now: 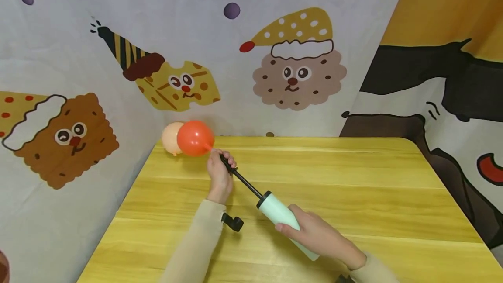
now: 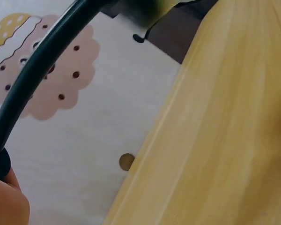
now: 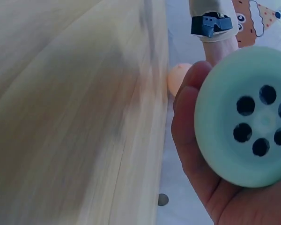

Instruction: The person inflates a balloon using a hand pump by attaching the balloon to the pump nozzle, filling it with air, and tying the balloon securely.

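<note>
A balloon pump with a mint-green barrel (image 1: 277,208) and a thin black rod (image 1: 248,183) slants across the middle of the head view. My left hand (image 1: 220,171) grips its black front end, right at the neck of an inflated red-orange balloon (image 1: 195,138). Around the green barrel curls my right hand (image 1: 318,232), thumb on top. The right wrist view shows the barrel's round end face (image 3: 215,122), pierced by several dark holes, with fingers wrapped around its side. In the left wrist view the black rod (image 2: 42,65) runs up from the edge of the left hand (image 2: 9,206).
Behind the red-orange balloon, a peach balloon (image 1: 169,138) sits at the table's back left corner. The wooden table (image 1: 353,178) meets a printed cloth backdrop (image 1: 235,56) at the back and left. A black camera mount (image 1: 233,222) juts from the left sleeve.
</note>
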Action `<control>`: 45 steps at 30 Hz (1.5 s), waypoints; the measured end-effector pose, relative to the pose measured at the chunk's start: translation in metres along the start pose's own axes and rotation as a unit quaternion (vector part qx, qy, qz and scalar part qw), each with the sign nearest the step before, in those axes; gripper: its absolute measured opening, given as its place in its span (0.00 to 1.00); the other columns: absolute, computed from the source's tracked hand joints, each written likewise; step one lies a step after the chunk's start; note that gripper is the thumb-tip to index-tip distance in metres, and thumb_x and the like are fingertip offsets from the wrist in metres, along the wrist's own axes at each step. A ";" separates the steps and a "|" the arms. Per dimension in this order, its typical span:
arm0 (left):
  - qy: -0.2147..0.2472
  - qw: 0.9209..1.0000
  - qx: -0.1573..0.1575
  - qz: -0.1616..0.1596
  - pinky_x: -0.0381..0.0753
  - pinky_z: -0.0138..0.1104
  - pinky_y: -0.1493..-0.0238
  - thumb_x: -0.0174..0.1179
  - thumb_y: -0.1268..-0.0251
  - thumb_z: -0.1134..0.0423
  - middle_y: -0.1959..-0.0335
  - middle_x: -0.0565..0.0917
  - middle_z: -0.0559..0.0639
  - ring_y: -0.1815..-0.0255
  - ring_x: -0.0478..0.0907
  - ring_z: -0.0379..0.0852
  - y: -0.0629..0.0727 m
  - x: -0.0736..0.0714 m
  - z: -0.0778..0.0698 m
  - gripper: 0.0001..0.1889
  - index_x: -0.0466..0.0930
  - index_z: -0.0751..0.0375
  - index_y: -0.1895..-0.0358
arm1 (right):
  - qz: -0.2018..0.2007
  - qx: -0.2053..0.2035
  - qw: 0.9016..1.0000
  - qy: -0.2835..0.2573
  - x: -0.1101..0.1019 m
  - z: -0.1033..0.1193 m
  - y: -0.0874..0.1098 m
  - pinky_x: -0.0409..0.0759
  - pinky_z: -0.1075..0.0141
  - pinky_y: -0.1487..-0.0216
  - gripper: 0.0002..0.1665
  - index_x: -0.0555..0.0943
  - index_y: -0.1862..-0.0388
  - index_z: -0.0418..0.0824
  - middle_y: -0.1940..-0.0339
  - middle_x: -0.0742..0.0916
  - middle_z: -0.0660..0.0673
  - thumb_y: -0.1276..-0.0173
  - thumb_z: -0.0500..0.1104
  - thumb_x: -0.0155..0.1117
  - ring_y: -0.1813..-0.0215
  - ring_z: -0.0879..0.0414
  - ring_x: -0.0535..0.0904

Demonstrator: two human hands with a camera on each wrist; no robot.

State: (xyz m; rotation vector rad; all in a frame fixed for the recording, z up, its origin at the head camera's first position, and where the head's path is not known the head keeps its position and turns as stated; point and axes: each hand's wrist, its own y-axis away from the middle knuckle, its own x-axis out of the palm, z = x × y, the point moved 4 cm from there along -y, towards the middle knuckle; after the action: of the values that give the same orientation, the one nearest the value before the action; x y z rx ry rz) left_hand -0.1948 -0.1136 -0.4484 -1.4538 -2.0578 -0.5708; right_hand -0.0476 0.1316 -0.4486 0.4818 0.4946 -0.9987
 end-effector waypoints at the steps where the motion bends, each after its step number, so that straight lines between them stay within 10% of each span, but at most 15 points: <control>1: -0.001 1.000 0.001 0.004 0.69 0.26 0.82 0.35 0.11 0.55 0.76 0.71 0.46 0.82 0.67 0.38 0.004 0.002 0.002 0.17 0.64 0.57 0.64 | -0.002 -0.001 1.000 -0.003 0.002 0.001 -0.004 0.80 0.63 0.78 0.32 0.74 0.41 0.37 0.69 0.83 0.51 0.23 0.64 0.59 0.73 0.60 0.80; 14: -0.032 0.998 -0.047 0.033 0.71 0.26 0.78 0.35 0.11 0.55 0.74 0.72 0.46 0.80 0.68 0.38 0.038 0.013 0.028 0.15 0.65 0.56 0.61 | -0.024 -0.031 0.999 -0.037 0.010 0.015 -0.049 0.80 0.63 0.81 0.32 0.75 0.45 0.32 0.71 0.82 0.46 0.22 0.62 0.60 0.75 0.56 0.80; 33: 0.000 1.000 0.009 -0.025 0.68 0.25 0.83 0.37 0.11 0.53 0.78 0.72 0.45 0.83 0.67 0.37 -0.009 -0.008 -0.019 0.18 0.65 0.55 0.65 | 0.015 -0.015 0.999 -0.033 0.009 0.008 0.000 0.81 0.64 0.77 0.26 0.73 0.40 0.37 0.69 0.83 0.50 0.19 0.58 0.55 0.72 0.60 0.81; 45: -0.027 0.998 -0.050 0.026 0.69 0.26 0.80 0.35 0.12 0.59 0.75 0.71 0.46 0.81 0.67 0.37 0.023 0.003 0.025 0.15 0.64 0.56 0.63 | -0.006 -0.016 0.998 -0.052 0.018 0.008 -0.037 0.81 0.62 0.80 0.31 0.74 0.44 0.32 0.70 0.82 0.46 0.20 0.60 0.56 0.74 0.56 0.80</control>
State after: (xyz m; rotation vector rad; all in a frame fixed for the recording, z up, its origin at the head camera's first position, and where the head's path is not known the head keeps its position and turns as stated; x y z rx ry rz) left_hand -0.1781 -0.0887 -0.4647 -1.5910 -2.0521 -0.6281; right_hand -0.0703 0.0979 -0.4582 0.3964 0.4197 -1.0206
